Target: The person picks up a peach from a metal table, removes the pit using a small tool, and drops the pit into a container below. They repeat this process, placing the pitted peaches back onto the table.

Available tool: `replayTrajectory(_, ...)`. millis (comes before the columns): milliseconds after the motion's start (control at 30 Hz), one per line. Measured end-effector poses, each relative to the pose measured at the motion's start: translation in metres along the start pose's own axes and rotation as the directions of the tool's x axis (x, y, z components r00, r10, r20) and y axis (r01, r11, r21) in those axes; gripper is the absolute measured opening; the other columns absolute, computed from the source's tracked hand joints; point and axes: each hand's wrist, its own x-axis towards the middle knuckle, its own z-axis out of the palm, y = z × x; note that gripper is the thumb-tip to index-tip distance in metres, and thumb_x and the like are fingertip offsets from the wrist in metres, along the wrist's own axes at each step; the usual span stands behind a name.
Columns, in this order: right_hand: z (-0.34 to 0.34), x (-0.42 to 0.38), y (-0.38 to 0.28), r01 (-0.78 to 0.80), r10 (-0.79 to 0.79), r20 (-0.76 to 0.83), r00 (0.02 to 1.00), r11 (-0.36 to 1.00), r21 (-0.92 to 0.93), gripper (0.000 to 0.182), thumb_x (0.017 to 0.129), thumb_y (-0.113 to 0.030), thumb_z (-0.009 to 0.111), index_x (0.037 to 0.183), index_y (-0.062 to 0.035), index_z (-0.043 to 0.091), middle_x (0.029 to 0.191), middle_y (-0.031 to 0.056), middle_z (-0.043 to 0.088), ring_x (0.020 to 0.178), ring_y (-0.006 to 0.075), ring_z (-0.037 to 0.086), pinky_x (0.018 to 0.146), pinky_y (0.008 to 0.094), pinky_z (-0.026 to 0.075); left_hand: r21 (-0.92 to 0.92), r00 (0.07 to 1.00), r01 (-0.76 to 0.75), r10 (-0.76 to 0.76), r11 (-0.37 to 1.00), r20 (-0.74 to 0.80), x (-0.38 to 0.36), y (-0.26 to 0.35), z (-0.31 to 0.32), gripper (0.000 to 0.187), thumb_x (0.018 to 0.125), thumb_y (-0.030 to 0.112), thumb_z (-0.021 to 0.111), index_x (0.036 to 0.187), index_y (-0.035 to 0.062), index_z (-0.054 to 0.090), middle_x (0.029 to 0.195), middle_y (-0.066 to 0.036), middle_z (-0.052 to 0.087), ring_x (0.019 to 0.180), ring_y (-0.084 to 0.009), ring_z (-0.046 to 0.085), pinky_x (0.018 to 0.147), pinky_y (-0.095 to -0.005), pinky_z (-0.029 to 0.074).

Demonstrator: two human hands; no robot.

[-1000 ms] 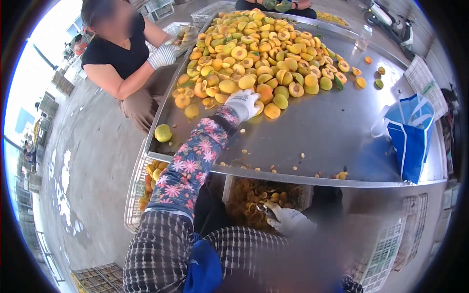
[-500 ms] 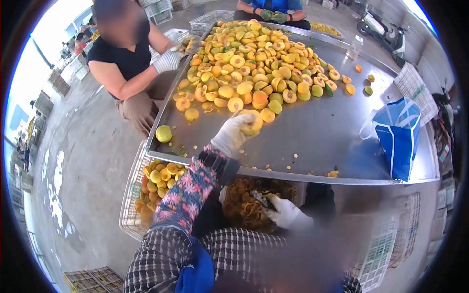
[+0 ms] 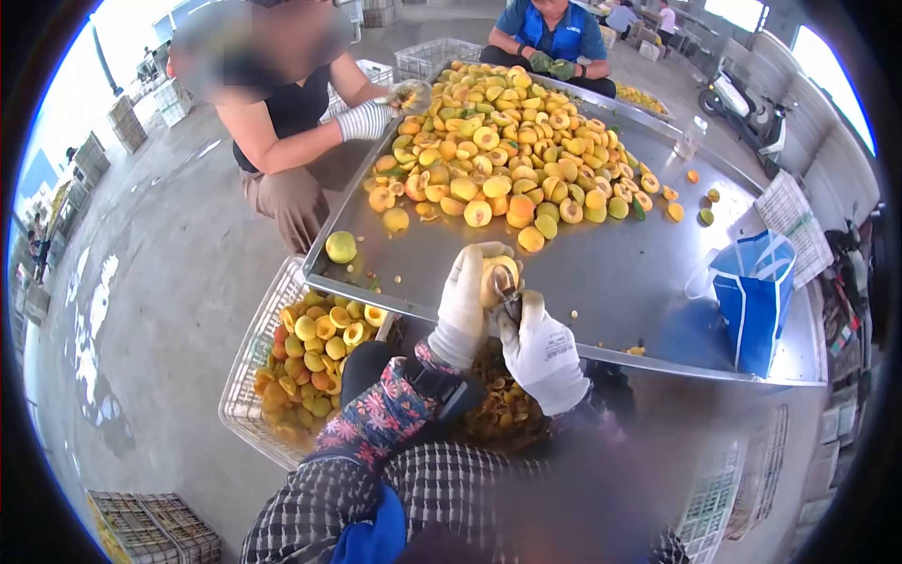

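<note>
L hand [image 3: 462, 305] grips fruit [image 3: 490, 275]; R hand [image 3: 547, 355], just beside it, grips metal tool [image 3: 512, 303] against fruit; step: prob. pitting; next move needs steady L grip.

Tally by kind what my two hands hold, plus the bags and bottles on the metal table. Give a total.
Fruit, in the left hand: 1
Metal tool, in the right hand: 1
Blue bag, on the table: 1
Clear bottle, on the table: 1
Total: 4

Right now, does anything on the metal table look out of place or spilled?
The blue bag seems odd: a carry bag sharing the metal table with the fruit pile. Stray fruit pieces lie near the clear container.
</note>
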Motion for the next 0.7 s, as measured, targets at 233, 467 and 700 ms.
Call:
replayTrajectory(233, 0.005, -0.010, 0.003, 0.026, -0.019, 0.075, 0.997, 0.995, -0.091, 0.026, 0.092, -0.015, 0.060, 0.107, 0.0002, 0.043, 0.077, 0.0242, 0.059, 0.071, 0.0463, 0.059, 0.059, 0.0502, 0.045, -0.035, 0.996, 0.000, -0.003, 0.999, -0.086, -0.012, 0.008, 0.008, 0.040, 0.103, 0.039, 0.045, 0.109, 0.0009, 0.056, 0.097, -0.011, 0.062, 0.084, -0.0198, 0.063, 0.074, -0.0330, 0.055)
replayTrajectory(467, 0.009, -0.021, 0.004, 0.025, -0.025, 0.152, 0.988, 1.000, 0.001, 0.028, 0.091, -0.012, 0.059, 0.108, 0.0011, 0.042, 0.076, 0.0242, 0.059, 0.070, 0.0467, 0.059, 0.059, 0.0498, 0.046, 0.092, 0.994, 0.058, -0.048, 0.994, -0.102, -0.011, 0.001, -0.006, 0.035, 0.102, 0.033, 0.050, 0.095, 0.0019, 0.064, 0.085, -0.007, 0.063, 0.068, -0.0134, 0.062, 0.062, -0.0273, 0.052)
replayTrajectory(700, 0.004, -0.022, 0.015, 0.072, -0.091, 0.192, 0.977, 0.992, 0.102, 0.019, 0.094, -0.013, 0.053, 0.105, -0.0011, 0.042, 0.071, 0.0227, 0.056, 0.067, 0.0456, 0.057, 0.057, 0.0502, 0.042, 0.359, 0.994, 0.046, -0.077, 0.932, 0.072, -0.003, 0.003, -0.028, 0.035, 0.101, 0.032, 0.050, 0.099, -0.0003, 0.063, 0.094, -0.007, 0.064, 0.081, -0.0117, 0.061, 0.073, -0.0265, 0.051)
